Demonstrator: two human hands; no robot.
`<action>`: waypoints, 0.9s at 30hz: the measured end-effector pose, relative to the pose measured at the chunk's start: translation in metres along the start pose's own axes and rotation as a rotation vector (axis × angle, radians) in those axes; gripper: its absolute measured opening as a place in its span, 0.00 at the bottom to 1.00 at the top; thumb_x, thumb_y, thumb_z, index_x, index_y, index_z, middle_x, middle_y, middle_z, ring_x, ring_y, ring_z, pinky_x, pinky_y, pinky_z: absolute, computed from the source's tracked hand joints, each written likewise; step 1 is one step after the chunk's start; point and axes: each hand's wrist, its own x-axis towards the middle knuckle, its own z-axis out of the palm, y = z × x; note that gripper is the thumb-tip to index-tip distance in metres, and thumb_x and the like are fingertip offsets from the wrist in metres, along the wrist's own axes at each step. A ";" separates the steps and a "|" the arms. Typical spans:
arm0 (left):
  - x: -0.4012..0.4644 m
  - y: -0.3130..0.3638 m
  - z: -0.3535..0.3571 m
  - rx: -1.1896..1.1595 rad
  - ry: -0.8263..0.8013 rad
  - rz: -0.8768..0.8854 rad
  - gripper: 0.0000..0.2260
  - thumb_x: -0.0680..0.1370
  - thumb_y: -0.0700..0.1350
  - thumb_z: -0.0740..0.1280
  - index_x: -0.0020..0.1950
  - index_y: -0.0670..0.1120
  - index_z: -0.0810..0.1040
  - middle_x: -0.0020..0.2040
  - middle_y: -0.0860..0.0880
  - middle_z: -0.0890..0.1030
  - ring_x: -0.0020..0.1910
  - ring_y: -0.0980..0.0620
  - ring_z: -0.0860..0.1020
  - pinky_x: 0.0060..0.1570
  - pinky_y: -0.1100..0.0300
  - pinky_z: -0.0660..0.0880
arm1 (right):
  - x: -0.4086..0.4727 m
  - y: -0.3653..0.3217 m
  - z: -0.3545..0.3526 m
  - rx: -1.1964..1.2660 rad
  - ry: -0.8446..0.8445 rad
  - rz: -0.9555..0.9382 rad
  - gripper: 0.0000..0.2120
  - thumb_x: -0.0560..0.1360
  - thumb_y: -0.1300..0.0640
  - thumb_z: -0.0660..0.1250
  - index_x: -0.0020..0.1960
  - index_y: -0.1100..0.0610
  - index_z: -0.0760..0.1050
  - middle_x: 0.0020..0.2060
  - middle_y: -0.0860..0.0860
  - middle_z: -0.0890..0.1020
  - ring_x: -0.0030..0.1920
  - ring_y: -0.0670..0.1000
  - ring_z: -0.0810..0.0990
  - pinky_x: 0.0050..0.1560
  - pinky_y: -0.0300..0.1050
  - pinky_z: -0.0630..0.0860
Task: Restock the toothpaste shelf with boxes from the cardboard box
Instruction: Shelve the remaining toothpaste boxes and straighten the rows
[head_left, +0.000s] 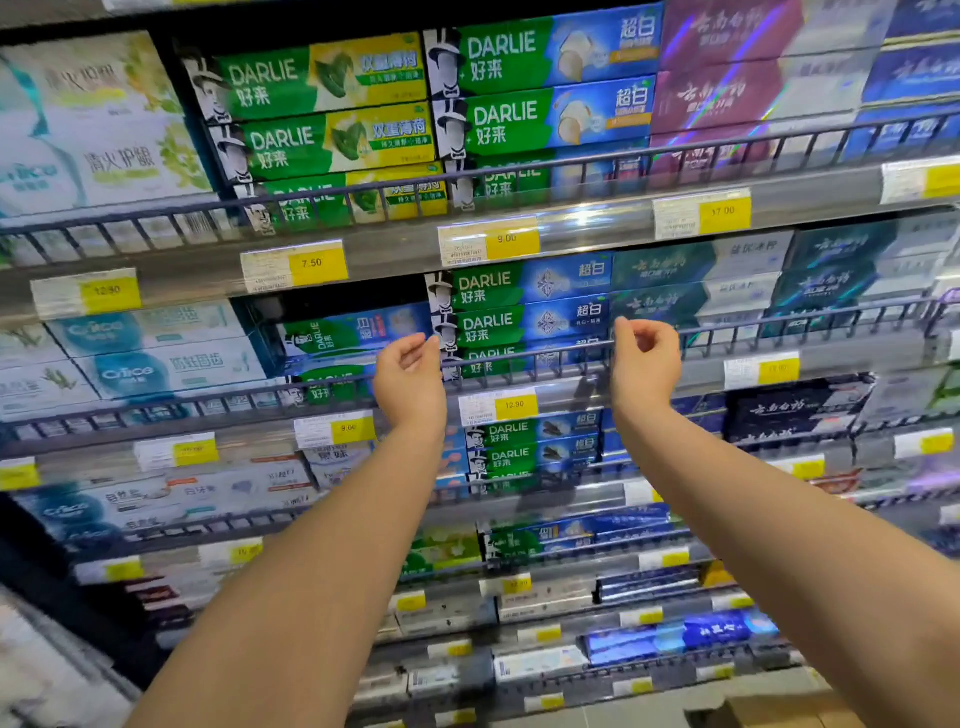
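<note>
Supermarket shelving fills the whole view, tier upon tier of toothpaste boxes behind low wire rails with yellow price tags. Nearest to me, at the bottom right corner, the brown edge of a cardboard box just shows below the lowest shelf. From the bottom of the view my two bare forearms reach up and forward to the second shelf from the top. My left hand sits at the left end of a stack of green and blue toothpaste boxes, fingers loosely curled with the fingertips touching the box ends; I cannot tell whether they grip anything. My right hand is at the right end of the same stack, thumb and fingers half curled and slack, holding nothing that I can see. Left of the stack, one similar box lies tilted in a partly empty slot. Farther up, the top shelf carries full rows of green and yellow boxes.
</note>
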 end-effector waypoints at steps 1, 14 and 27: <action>-0.007 -0.008 -0.001 0.029 -0.033 -0.020 0.07 0.77 0.42 0.68 0.53 0.43 0.77 0.47 0.50 0.78 0.48 0.52 0.78 0.57 0.50 0.77 | -0.007 0.007 -0.008 -0.024 -0.004 0.015 0.05 0.78 0.55 0.63 0.47 0.56 0.70 0.37 0.45 0.72 0.36 0.44 0.69 0.35 0.29 0.67; -0.207 -0.190 0.041 0.326 -0.453 -0.460 0.06 0.78 0.37 0.63 0.55 0.41 0.75 0.36 0.50 0.75 0.35 0.54 0.75 0.30 0.65 0.75 | -0.076 0.193 -0.219 -0.407 0.074 0.494 0.13 0.76 0.56 0.64 0.34 0.53 0.67 0.34 0.54 0.73 0.40 0.54 0.71 0.44 0.46 0.66; -0.437 -0.349 0.103 0.494 -0.444 -0.874 0.09 0.77 0.39 0.64 0.40 0.52 0.74 0.36 0.51 0.77 0.34 0.50 0.76 0.33 0.58 0.75 | -0.040 0.317 -0.466 -0.792 -0.181 0.756 0.16 0.75 0.59 0.64 0.31 0.55 0.63 0.28 0.50 0.70 0.38 0.54 0.69 0.38 0.44 0.62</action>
